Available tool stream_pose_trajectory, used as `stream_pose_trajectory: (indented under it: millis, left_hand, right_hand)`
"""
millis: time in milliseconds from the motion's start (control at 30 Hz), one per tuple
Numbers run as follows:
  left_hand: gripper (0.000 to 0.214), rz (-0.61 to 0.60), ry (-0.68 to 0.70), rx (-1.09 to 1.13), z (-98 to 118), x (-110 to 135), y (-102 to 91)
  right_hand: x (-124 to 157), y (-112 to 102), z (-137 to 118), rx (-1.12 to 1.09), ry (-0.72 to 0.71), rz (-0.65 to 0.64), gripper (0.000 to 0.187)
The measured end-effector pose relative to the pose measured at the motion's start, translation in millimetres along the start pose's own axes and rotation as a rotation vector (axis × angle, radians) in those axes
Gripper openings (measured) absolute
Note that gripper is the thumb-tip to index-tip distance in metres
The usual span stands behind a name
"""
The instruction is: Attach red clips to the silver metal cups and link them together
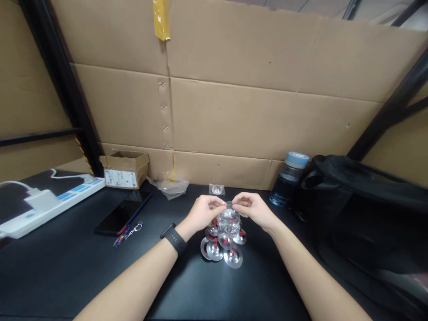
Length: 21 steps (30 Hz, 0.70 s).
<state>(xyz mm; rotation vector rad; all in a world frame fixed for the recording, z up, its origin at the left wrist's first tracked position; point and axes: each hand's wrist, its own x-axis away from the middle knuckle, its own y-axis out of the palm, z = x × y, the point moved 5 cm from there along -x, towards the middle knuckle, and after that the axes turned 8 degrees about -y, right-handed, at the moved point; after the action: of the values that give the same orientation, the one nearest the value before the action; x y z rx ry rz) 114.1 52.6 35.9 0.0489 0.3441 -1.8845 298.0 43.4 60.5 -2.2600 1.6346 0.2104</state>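
Observation:
Between my hands hangs a small clear plastic bag [229,216] with a shiny metal disc inside. My left hand [205,210], with a dark watch on its wrist, pinches the bag's upper left edge. Thumb and finger of my right hand [253,208] pinch its upper right edge. Below the bag lies a loose pile of small finger cymbals [215,250] with red loops, partly hidden by the bag. One cymbal [233,257] sits at the front of the pile. Behind my hands lies a cymbal in a flat clear packet [217,189].
At the left are a white power strip [53,207], a phone [123,213], a keyring [129,234] and a small cardboard box [125,170]. Crumpled plastic [172,188] lies by the cardboard wall [227,116]. A water bottle [288,179] and black bag [364,214] stand right.

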Motion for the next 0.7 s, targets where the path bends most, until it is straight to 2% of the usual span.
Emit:
stream_pose_trajectory:
  millis: [167, 300, 400, 533, 633, 700]
  left_hand:
    - [0.015, 0.041, 0.049, -0.131, 1.8, 2.1, -1.4]
    - [0.016, -0.028, 0.041, -0.21, 3.0, 5.3, 2.9]
    - [0.01, -0.025, 0.07, -0.265, 6.8, 7.6, 4.3]
    - [0.011, 0.102, 0.095, -0.282, 10.8, 6.9, -2.2]
    - [0.011, 0.231, 0.106, -0.246, 11.9, 5.1, -10.8]
    - [0.011, 0.263, 0.1, -0.165, 11.0, 3.8, -14.3]
  right_hand:
    - [-2.8, -1.0, -0.1, 0.076, -0.055, 0.073, 0.027]
    - [-4.0, -4.1, 2.5, 0.072, -0.08, 0.133, 0.027]
    - [-3.6, -6.0, 2.6, 0.073, -0.113, 0.182, 0.028]
    - [-2.6, -7.3, -0.4, 0.045, -0.161, 0.227, 0.032]
    - [-3.0, -4.3, -0.2, 0.036, -0.162, 0.182, 0.048]
    - [-3.2, -1.0, 1.9, 0.037, -0.147, 0.141, 0.053]
